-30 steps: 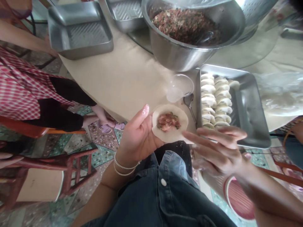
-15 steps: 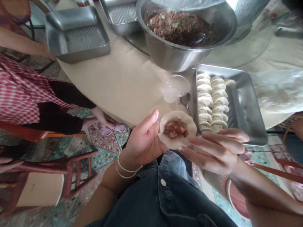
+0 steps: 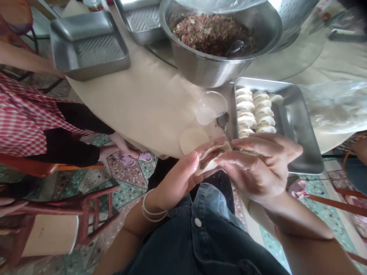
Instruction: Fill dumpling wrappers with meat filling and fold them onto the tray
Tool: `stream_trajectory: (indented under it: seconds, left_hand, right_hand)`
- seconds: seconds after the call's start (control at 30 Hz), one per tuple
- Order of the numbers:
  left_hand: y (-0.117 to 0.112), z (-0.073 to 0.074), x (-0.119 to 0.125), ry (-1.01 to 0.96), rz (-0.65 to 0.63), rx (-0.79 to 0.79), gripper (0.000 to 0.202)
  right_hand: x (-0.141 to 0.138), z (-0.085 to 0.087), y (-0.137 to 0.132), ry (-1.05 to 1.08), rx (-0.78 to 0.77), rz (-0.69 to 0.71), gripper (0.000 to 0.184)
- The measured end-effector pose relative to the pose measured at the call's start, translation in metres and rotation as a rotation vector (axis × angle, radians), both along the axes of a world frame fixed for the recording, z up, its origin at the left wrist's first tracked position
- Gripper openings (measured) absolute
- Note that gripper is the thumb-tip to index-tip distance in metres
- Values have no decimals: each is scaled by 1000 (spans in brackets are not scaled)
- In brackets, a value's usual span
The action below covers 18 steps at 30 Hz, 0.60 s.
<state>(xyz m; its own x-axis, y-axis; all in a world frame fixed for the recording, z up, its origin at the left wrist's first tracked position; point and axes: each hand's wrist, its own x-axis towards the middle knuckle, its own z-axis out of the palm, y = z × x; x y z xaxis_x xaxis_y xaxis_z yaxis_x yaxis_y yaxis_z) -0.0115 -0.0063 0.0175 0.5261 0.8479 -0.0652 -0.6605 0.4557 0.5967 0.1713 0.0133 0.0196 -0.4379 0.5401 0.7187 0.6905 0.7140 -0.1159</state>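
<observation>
A dumpling (image 3: pixel 210 162), its wrapper half folded around meat filling, is held between both hands above my lap. My left hand (image 3: pixel 183 172) cups it from the left, thumb along the near side. From the right, my right hand (image 3: pixel 258 162) pinches the wrapper's edge between thumb and fingers. Just beyond them a flat round wrapper (image 3: pixel 193 140) lies at the table's edge. A spoon (image 3: pixel 223 121) rests beside a clear plastic bowl (image 3: pixel 213 104). Folded dumplings stand in rows in a metal tray (image 3: pixel 304 126), the nearest ones hidden behind my right hand.
A large steel bowl (image 3: pixel 200 68) of meat filling (image 3: pixel 212 32) stands at the back. Two more metal trays, one at the left (image 3: pixel 94 68), are on the table (image 3: pixel 143 95). Someone in a checked garment (image 3: pixel 23 118) is at the left. A plastic bag (image 3: pixel 338 107) lies right of the dumplings.
The wrapper, which lay flat and open with filling on my left palm, is now folded partway over. My right hand has moved in and taken its edge. The flat wrapper behind shows more.
</observation>
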Motion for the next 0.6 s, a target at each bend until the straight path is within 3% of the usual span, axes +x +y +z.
stream_trajectory:
  seconds: [0.23,0.37,0.5,0.6]
  left_hand:
    - [2,-5,-5,25,-13,55,44]
    - [5,-1,-2,-36,-9,-56,43]
    - [5,-2,12,-99,105,-153,45]
    - [0,-5,22,-106,228,-145,47]
  right_hand:
    - [-3,-3,1,27,-55,-33,45]
    - [-3,-1,3,-15,-59,16,32]
    - [-5,4,9,64,32,-104,16]
    - [-8,8,12,110,1,-192,12]
